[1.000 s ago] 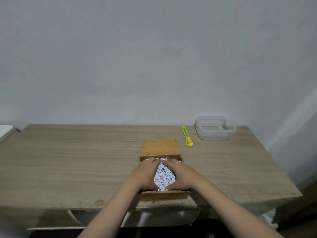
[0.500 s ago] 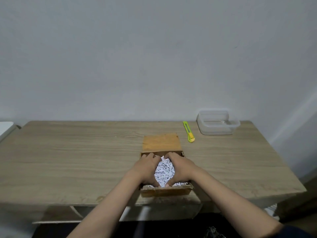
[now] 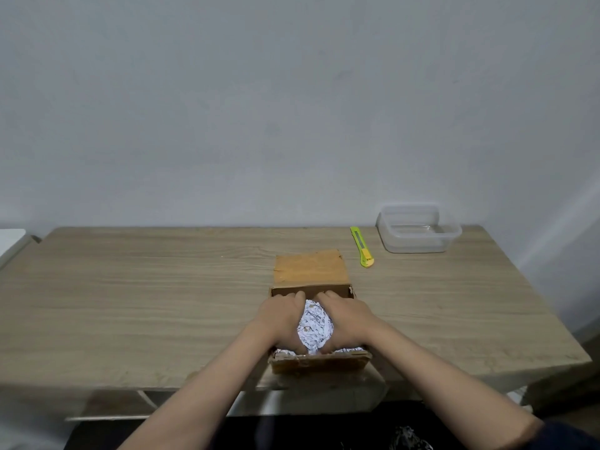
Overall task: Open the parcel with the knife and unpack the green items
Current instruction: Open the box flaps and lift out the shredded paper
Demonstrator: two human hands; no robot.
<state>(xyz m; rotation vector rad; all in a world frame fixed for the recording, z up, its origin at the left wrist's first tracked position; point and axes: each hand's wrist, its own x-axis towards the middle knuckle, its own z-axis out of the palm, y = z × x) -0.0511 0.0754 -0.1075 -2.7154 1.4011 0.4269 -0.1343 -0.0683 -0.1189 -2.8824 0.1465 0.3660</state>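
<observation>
The cardboard parcel (image 3: 319, 362) stands open at the table's front edge, its far flap (image 3: 310, 266) folded back flat. White shredded paper (image 3: 314, 326) fills it. My left hand (image 3: 281, 323) and my right hand (image 3: 347, 319) are both sunk into the paper, fingers curled around a heap of it between them. No green items show inside. The green-and-yellow utility knife (image 3: 362, 246) lies on the table behind the parcel, to its right.
A clear plastic container (image 3: 417, 229) sits at the back right of the wooden table (image 3: 146, 303), close to the knife. A white surface (image 3: 9, 241) shows at the far left edge. The wall stands right behind the table.
Both hands have pushed a little deeper into the shredded paper and bunched it closer between them. The parcel, knife and container have not moved.
</observation>
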